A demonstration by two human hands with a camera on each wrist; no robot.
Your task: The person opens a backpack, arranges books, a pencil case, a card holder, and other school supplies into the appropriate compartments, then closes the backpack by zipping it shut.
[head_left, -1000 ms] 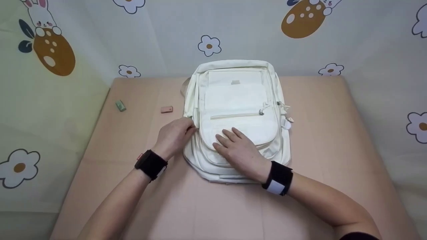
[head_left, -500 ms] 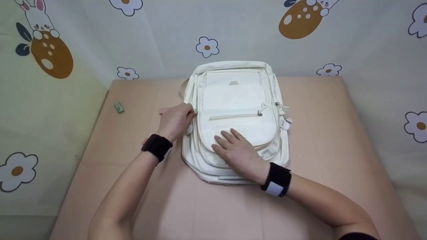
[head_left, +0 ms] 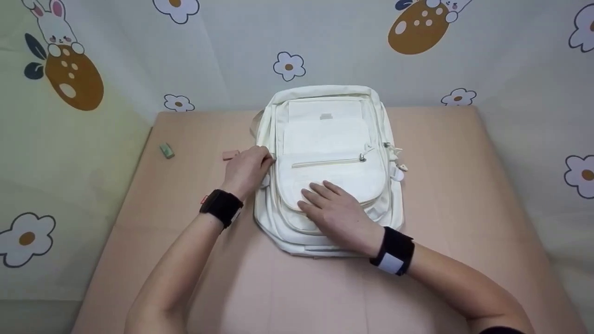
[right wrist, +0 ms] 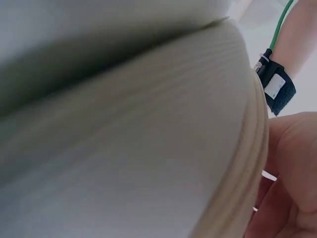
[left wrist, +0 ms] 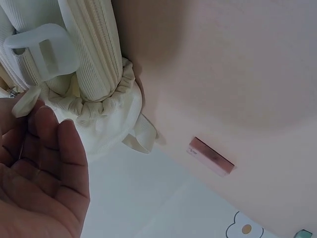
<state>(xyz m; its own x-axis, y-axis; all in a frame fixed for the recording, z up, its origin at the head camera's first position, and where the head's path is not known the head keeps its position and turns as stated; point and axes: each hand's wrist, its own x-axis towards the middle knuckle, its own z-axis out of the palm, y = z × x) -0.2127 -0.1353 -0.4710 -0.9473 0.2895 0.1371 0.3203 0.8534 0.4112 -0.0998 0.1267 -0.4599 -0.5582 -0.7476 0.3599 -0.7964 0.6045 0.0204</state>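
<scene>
A cream backpack (head_left: 332, 134) lies front side up on the table. At its left side my left hand (head_left: 246, 169) pinches a fabric zipper pull (left wrist: 27, 101) with thumb and fingertips, close to a metal slider. Beside that hand, the backpack's zipper edge (left wrist: 94, 44) and a white plastic buckle (left wrist: 44, 52) show in the left wrist view. My right hand (head_left: 341, 215) rests on the lower front pocket, fingers extended and slightly spread. Backpack fabric (right wrist: 148, 144) fills most of the right wrist view.
A small pink block (head_left: 229, 155) lies just beyond my left hand, partly covered by it. Farther left is a small green block (head_left: 166, 150). Patterned cloth walls (head_left: 241, 51) enclose the pink-beige table (head_left: 445, 185) at the back and sides.
Over the first half second my left hand has slid up the backpack's left side, away from me; since then it has barely moved. My right hand stays on the front pocket.
</scene>
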